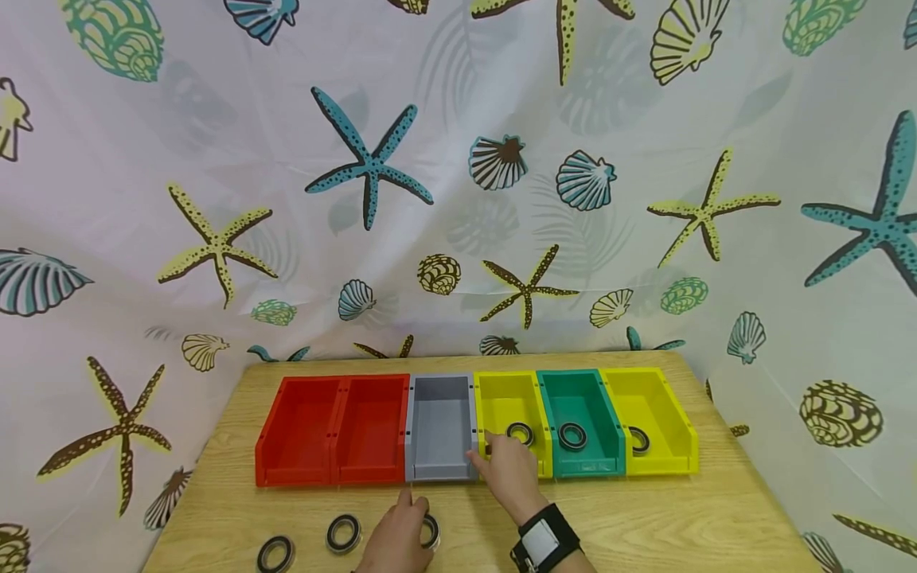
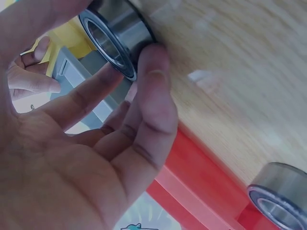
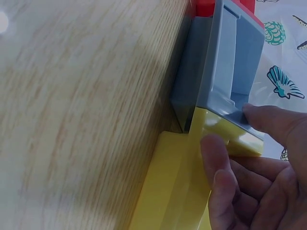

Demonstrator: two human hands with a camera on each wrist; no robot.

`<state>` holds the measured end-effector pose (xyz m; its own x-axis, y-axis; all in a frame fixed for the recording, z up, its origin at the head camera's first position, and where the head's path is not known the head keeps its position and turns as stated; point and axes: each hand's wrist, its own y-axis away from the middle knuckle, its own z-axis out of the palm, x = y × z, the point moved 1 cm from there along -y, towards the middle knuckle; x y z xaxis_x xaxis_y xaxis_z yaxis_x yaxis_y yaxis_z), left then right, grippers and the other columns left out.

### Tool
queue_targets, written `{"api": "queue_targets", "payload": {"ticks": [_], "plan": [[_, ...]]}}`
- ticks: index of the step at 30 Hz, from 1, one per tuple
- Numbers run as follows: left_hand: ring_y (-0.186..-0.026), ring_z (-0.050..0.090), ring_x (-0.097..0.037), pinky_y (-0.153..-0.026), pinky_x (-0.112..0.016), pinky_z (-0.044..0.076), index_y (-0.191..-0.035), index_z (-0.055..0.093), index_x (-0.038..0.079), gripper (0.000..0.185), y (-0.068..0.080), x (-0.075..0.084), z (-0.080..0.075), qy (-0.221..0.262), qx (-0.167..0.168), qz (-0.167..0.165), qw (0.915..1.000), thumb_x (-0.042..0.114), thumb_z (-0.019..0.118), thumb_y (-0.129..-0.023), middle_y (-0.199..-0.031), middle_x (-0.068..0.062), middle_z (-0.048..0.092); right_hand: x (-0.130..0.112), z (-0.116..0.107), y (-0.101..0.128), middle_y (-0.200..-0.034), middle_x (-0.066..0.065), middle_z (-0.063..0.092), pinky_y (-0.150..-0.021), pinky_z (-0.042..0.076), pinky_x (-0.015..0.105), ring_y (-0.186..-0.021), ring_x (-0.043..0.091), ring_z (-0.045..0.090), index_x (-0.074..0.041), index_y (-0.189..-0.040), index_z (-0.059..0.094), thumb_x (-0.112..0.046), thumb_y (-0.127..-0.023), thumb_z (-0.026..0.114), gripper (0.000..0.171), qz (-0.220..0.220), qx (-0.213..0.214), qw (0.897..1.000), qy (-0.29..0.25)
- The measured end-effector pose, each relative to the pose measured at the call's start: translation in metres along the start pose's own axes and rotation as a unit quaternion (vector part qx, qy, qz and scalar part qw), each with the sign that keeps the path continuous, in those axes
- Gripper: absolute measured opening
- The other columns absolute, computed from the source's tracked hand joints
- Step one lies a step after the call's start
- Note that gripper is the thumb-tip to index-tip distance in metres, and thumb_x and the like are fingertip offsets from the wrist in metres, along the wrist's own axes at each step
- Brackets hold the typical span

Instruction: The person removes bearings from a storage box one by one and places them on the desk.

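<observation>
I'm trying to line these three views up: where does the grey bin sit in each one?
Head: grey bin, low centre, third from left in the row.
Left wrist: grey bin, upper left, partly hidden.
Right wrist: grey bin, upper right.
Shared landmark: the yellow bin directly beside it.

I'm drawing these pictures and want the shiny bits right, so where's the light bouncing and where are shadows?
Left wrist: pale glare on the wooden table, and a shine along the metal side of the bearing; right wrist: a white bright spot at the picture's left edge, and darker shade beside the grey bin; head: the sea-patterned cloth looks bright.
</observation>
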<state>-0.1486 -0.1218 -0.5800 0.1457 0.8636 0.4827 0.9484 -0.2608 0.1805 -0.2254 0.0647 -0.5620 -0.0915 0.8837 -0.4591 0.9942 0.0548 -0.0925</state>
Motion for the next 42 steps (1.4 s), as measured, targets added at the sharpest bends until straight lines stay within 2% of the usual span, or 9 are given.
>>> {"api": "queue_targets", "payload": {"ticks": [7,12,15,23,27,34,38,42], "plan": [[-0.073,0.058,-0.027,-0.06,-0.04,0.05,-0.103,0.062,-0.001,0.051,0.0,0.0,0.0,-0.008,-0.011,0.003,0.9999,0.013,0.087,-0.061,-0.101,-0.02,0.054,0.0,0.0,0.0,-0.084,0.005,0.072,-0.052,0.042,0.031,-0.066,0.013,0.06,-0.004,-0.113,0.071,-0.041,-0.08,0.075,0.05,0.003,-0.001,1.0,-0.001],[-0.07,0.056,-0.023,-0.06,-0.038,0.049,-0.104,0.062,-0.001,0.05,-0.003,0.001,0.001,-0.006,-0.028,-0.003,0.9996,0.013,0.085,-0.062,-0.096,-0.015,0.053,0.001,0.002,0.0,-0.083,0.004,0.071,-0.051,0.04,0.03,-0.063,0.011,0.057,-0.005,-0.113,0.071,-0.042,-0.08,0.076,0.05,0.006,0.001,1.0,0.001],[-0.068,0.054,-0.022,-0.058,-0.037,0.048,-0.102,0.062,-0.002,0.048,-0.003,0.001,0.002,0.0,-0.027,-0.003,0.9996,0.012,0.083,-0.061,-0.092,-0.014,0.052,0.001,0.002,0.0,-0.085,0.004,0.071,-0.052,0.039,0.03,-0.063,0.011,0.056,-0.005,-0.113,0.071,-0.042,-0.08,0.076,0.05,0.006,0.0,1.0,0.0],[-0.078,0.059,-0.026,-0.067,-0.042,0.052,-0.106,0.063,-0.002,0.051,-0.006,0.006,-0.003,0.029,-0.016,-0.012,0.9994,0.016,0.082,-0.063,-0.102,-0.017,0.056,0.002,0.002,0.0,-0.087,0.005,0.072,-0.053,0.041,0.031,-0.068,0.015,0.061,-0.005,-0.113,0.07,-0.042,-0.08,0.075,0.05,0.005,-0.002,1.0,-0.001],[-0.075,0.055,-0.02,-0.062,-0.037,0.05,-0.106,0.063,-0.002,0.05,-0.003,0.012,-0.012,0.04,0.0,0.001,0.9992,0.017,0.082,-0.064,-0.098,-0.011,0.056,0.001,0.001,0.0,-0.086,0.004,0.072,-0.053,0.042,0.032,-0.071,0.017,0.064,-0.005,-0.113,0.071,-0.042,-0.08,0.075,0.05,0.003,0.002,1.0,-0.002],[-0.069,0.052,-0.012,-0.054,-0.027,0.044,-0.103,0.063,0.001,0.047,-0.001,0.026,-0.033,0.036,0.052,0.046,0.997,0.019,0.081,-0.064,-0.093,-0.007,0.055,0.002,0.002,0.0,-0.085,0.005,0.072,-0.051,0.042,0.031,-0.069,0.017,0.064,-0.004,-0.112,0.071,-0.042,-0.079,0.076,0.05,-0.006,0.009,1.0,-0.003],[-0.065,0.051,-0.01,-0.054,-0.025,0.044,-0.101,0.064,0.002,0.043,-0.004,0.035,-0.047,0.039,0.083,0.07,0.9934,0.017,0.08,-0.065,-0.091,-0.006,0.055,0.004,0.004,0.001,-0.084,0.005,0.072,-0.049,0.041,0.03,-0.065,0.014,0.062,-0.004,-0.112,0.071,-0.041,-0.079,0.076,0.05,-0.011,0.016,1.0,-0.008],[-0.064,0.051,-0.009,-0.054,-0.024,0.044,-0.101,0.064,0.002,0.041,-0.009,0.044,-0.058,0.047,0.114,0.078,0.9894,0.016,0.079,-0.065,-0.089,-0.005,0.054,0.004,0.004,0.001,-0.084,0.006,0.072,-0.05,0.042,0.03,-0.066,0.015,0.063,-0.003,-0.112,0.071,-0.041,-0.079,0.076,0.05,-0.015,0.017,1.0,-0.011]]}}
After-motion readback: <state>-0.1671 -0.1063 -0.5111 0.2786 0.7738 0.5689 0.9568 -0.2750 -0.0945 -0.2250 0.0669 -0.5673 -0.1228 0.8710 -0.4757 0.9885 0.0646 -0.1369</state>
